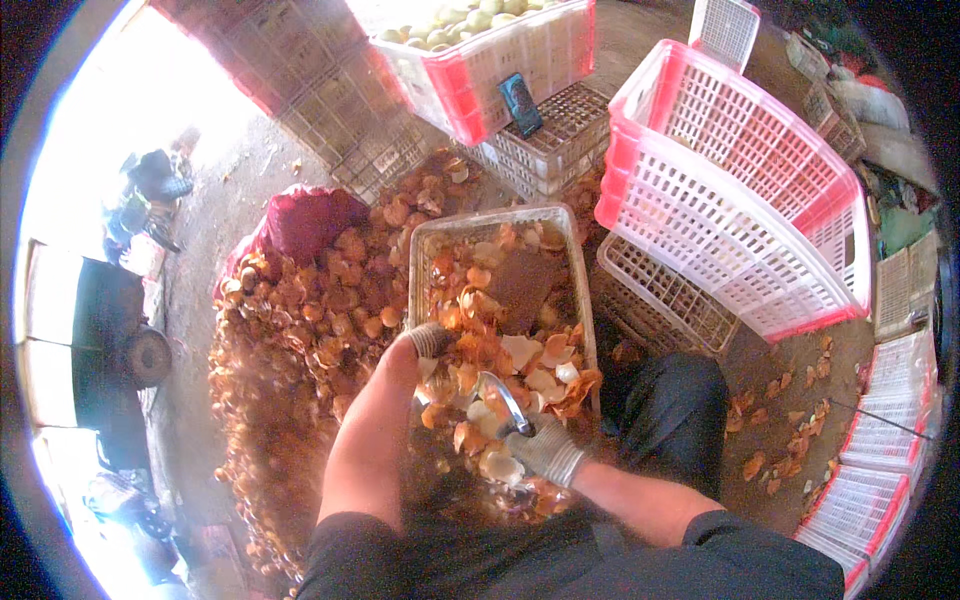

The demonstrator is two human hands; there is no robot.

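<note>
My right hand [550, 450], in a grey knit glove, is closed around the dark handle of a curved knife [507, 398]. The knife's shiny blade arcs up and left over a heap of orange-brown onion skins [480, 310]. My left hand [432, 342], also gloved, reaches to the left rim of a pale rectangular crate [500, 215]; its fingers are mostly hidden, so what they hold cannot be made out. Close to the knife tip lies a pale piece, perhaps an onion [484, 418]. White-lined skin pieces [520, 352] lie in the crate.
A large mound of onion skins [300, 360] spreads left, with a dark red sack [310, 225] behind. Ahead, a red-and-white crate [520, 60] holds pale round produce; a phone [520, 105] leans on it. A tall red-and-white crate [720, 200] stands right, beyond my knee [680, 400].
</note>
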